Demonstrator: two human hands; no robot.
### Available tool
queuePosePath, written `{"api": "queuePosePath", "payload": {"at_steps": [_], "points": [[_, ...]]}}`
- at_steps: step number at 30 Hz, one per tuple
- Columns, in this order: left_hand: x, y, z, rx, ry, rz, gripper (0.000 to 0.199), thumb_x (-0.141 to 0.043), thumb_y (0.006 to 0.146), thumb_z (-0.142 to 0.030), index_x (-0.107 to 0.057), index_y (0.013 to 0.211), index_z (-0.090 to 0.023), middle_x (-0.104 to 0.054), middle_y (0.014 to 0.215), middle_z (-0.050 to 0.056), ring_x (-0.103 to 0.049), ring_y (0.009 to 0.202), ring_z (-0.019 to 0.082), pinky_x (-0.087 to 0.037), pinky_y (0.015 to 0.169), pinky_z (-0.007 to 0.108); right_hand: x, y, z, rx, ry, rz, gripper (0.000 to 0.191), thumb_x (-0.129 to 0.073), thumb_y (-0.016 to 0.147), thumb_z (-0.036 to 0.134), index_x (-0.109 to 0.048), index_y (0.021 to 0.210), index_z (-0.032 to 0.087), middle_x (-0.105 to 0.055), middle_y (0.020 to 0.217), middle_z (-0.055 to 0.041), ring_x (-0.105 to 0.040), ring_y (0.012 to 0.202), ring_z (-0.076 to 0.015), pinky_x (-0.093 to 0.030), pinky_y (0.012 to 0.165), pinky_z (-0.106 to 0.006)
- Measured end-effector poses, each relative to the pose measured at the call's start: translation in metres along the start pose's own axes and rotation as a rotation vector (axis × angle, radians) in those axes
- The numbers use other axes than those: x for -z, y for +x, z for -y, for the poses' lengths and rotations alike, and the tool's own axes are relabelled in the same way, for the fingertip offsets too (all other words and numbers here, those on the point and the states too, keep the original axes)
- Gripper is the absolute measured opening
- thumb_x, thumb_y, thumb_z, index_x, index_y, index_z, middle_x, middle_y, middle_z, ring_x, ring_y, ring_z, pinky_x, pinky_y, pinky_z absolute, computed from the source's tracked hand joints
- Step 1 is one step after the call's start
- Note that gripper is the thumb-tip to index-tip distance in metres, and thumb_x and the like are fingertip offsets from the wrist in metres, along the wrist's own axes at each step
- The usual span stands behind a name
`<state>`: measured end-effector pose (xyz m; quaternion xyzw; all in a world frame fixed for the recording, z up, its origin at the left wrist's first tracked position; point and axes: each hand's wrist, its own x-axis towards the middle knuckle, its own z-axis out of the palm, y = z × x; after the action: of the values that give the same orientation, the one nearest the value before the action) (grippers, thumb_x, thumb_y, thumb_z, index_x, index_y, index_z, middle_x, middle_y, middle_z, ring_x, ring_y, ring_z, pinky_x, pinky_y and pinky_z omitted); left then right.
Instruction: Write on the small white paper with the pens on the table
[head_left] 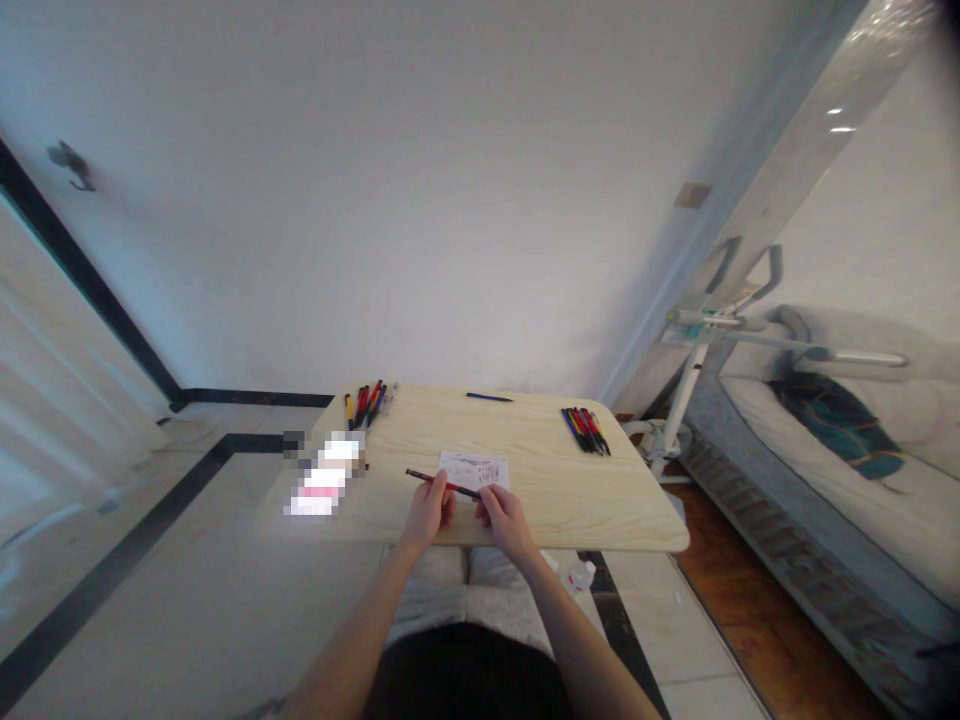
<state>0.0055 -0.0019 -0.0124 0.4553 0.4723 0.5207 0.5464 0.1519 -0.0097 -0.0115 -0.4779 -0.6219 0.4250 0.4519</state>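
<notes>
A red pen with dark ends (461, 489) is held level over the near part of the table, between my two hands. My left hand (430, 508) pinches it near the middle, while the fingers of my right hand (501, 514) close on its right end. Just behind the pen lies a white sheet of paper with drawn or written marks (480, 466), partly covered by my hands. A single blue pen (490, 397) lies near the table's far edge.
On the wooden table (525, 430), several pens (367, 403) lie at the far left and a row of several pens (585, 431) at the right. A blurred-out bright object (326, 480) is at the left edge. A plastic bottle (581, 575) stands below, right of my legs.
</notes>
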Motion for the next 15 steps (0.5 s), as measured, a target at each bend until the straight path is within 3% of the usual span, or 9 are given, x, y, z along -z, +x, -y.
{"api": "queuePosePath", "payload": {"at_steps": [15], "points": [[-0.0034, 0.0010, -0.0016, 0.023, -0.038, -0.003, 0.050, -0.036, 0.076, -0.060, -0.030, 0.048, -0.019, -0.041, 0.039, -0.003, -0.038, 0.030, 0.008, -0.026, 0.032, 0.020, 0.0020, 0.0003, -0.0020, 0.021, -0.114, -0.012, 0.038, -0.036, 0.086, 0.040, -0.057, 0.066, 0.016, -0.056, 0.056, 0.0002, -0.047, 0.047, -0.0098, -0.035, 0.047, -0.019]]}}
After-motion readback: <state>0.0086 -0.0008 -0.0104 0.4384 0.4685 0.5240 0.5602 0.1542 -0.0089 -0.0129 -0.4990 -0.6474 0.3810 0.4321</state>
